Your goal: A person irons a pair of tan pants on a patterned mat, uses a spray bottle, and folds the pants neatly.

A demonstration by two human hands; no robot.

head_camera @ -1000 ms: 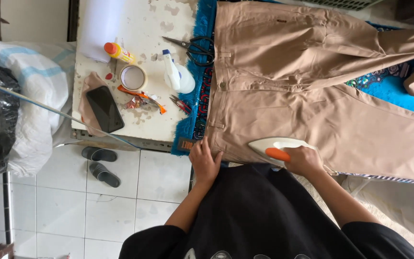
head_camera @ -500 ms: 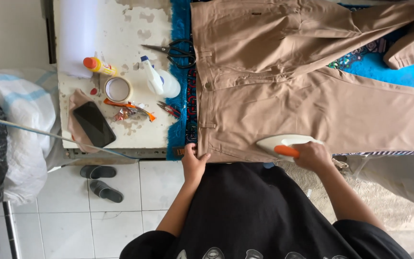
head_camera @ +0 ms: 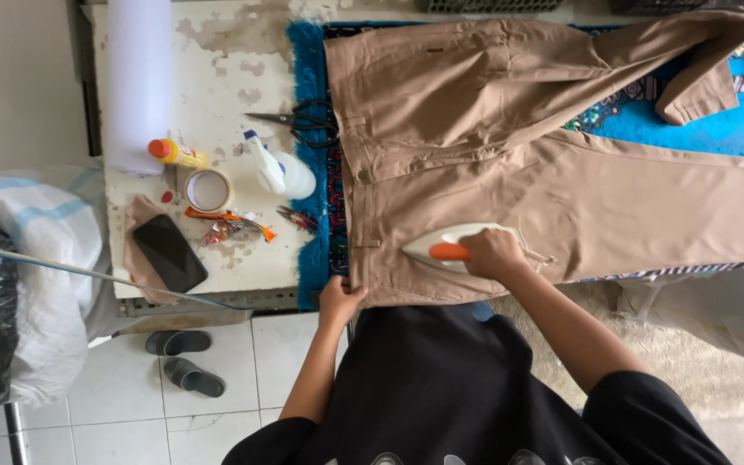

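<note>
Left hand (head_camera: 338,301) flat, fingers spread, arm nearly straight. Right hand (head_camera: 494,255) curled in a grip, elbow bent.

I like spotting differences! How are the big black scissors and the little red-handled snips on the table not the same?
The black scissors are bigger than the red-handled snips. The black scissors have dark loop handles resting on the blue mat; the snips have red handles and lie just beside its edge. The scissors sit farther from the left hand; the snips sit nearer. Both lie flat and untouched, left of the tan trousers.

Black short-sleeved shirt, bare forearms, ringless hands.
</note>
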